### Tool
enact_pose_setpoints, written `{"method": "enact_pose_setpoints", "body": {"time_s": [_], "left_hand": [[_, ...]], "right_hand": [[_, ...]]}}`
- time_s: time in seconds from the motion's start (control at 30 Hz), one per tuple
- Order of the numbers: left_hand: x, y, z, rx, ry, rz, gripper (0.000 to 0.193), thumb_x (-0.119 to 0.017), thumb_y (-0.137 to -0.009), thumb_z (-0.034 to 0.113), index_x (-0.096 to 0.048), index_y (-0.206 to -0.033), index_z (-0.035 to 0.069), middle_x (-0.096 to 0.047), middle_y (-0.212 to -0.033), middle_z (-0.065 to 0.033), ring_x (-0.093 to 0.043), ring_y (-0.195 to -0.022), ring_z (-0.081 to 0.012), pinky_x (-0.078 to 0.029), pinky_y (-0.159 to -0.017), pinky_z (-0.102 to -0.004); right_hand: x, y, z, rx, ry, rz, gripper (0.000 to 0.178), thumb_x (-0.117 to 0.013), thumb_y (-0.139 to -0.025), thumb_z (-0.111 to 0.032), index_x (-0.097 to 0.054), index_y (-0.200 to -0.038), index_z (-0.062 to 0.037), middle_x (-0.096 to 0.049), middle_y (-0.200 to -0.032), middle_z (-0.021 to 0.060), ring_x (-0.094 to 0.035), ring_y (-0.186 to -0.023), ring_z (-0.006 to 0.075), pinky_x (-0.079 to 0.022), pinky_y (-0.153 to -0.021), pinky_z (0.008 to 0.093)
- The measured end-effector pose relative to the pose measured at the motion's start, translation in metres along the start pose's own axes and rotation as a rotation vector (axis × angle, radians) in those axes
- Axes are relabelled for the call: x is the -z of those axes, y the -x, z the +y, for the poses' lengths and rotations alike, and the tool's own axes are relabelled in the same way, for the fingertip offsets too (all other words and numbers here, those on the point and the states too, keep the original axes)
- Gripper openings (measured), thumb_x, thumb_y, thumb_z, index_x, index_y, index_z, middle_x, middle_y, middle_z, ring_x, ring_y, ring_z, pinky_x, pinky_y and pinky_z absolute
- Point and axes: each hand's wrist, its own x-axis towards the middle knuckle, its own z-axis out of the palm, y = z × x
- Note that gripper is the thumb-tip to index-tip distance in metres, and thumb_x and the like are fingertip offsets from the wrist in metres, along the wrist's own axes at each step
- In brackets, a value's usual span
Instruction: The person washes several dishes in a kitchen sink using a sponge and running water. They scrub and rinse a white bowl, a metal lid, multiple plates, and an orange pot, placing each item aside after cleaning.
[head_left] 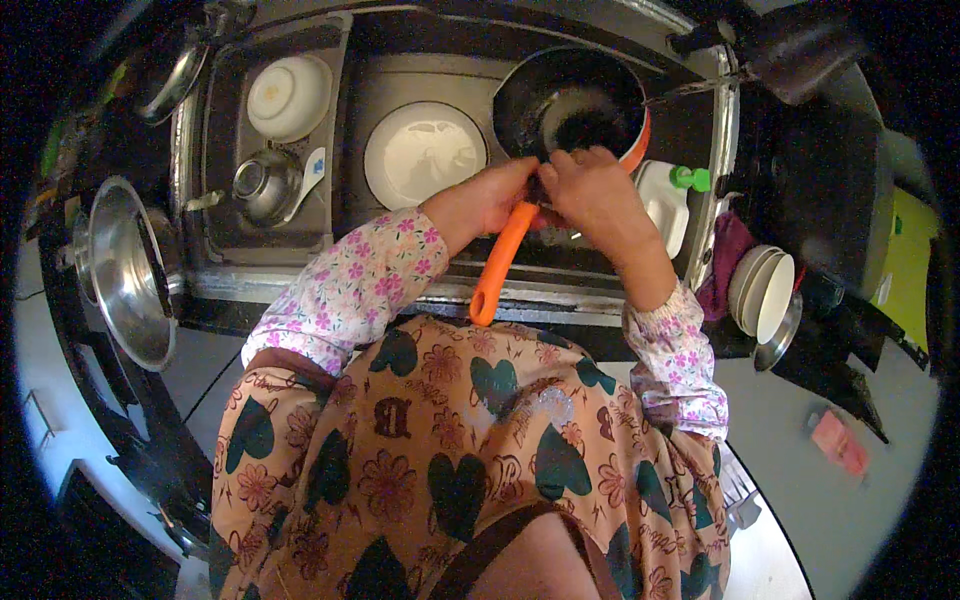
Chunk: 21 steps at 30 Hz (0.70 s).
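A deep frying pan, black inside and orange outside, tilts in the right part of the sink, its orange handle pointing toward me. My left hand is closed at the near rim, where the handle meets the pan. Beside it, my right hand is bent over the same rim, fingers curled; whatever lies under them is hidden. A white plate rests in the basin left of the pan. Close to my right hand stands a white bottle with a green cap.
The left basin holds a white bowl, a small metal bowl and a white spoon. A large metal basin stands left of the sink. At right are stacked white bowls and a purple cloth.
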Motion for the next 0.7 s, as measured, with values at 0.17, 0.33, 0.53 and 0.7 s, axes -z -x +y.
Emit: {"method": "enact_pose_setpoints", "body": {"time_s": [0.17, 0.33, 0.53, 0.7], "left_hand": [[-0.003, 0.016, 0.017, 0.064, 0.093, -0.014, 0.025, -0.040, -0.088, 0.026, -0.051, -0.088, 0.004, -0.043, -0.056, 0.0017, -0.039, -0.043, -0.0102, -0.031, -0.035, -0.0235], [-0.006, 0.033, 0.015, 0.190, 0.108, -0.118, 0.035, -0.034, -0.092, 0.026, -0.051, -0.101, -0.003, -0.029, -0.049, 0.0079, -0.026, -0.036, -0.0026, -0.021, -0.032, -0.0188], [-0.007, 0.026, 0.005, 0.252, 0.333, -0.355, 0.042, -0.037, -0.094, 0.026, -0.041, -0.121, -0.006, -0.035, -0.052, 0.0037, -0.032, -0.036, -0.0051, -0.027, -0.028, -0.0211], [-0.006, 0.027, 0.005, 0.227, 0.319, -0.308, 0.042, -0.035, -0.095, 0.030, -0.046, -0.116, -0.005, -0.034, -0.051, 0.0057, -0.031, -0.035, -0.0033, -0.025, -0.029, -0.0187]], "right_hand": [[0.034, 0.023, -0.006, -0.301, -0.111, 0.427, 0.020, -0.060, -0.070, -0.010, -0.058, -0.090, -0.0069, -0.060, -0.085, 0.0078, -0.058, -0.078, 0.0275, -0.048, -0.070, 0.0352], [-0.061, 0.079, -0.004, -0.610, -0.294, -0.305, 0.021, -0.061, -0.073, -0.009, -0.061, -0.094, -0.0077, -0.062, -0.090, 0.0146, -0.060, -0.082, 0.0308, -0.050, -0.068, 0.0393], [-0.201, 0.073, -0.021, -0.492, -0.511, -0.655, 0.021, -0.057, -0.077, -0.014, -0.063, -0.096, -0.0076, -0.063, -0.097, 0.0160, -0.061, -0.084, 0.0335, -0.050, -0.072, 0.0420], [-0.188, 0.080, -0.006, -0.344, -0.866, -0.282, 0.024, -0.061, -0.072, -0.008, -0.060, -0.096, -0.0053, -0.062, -0.096, 0.0171, -0.060, -0.085, 0.0321, -0.048, -0.075, 0.0384]]}}
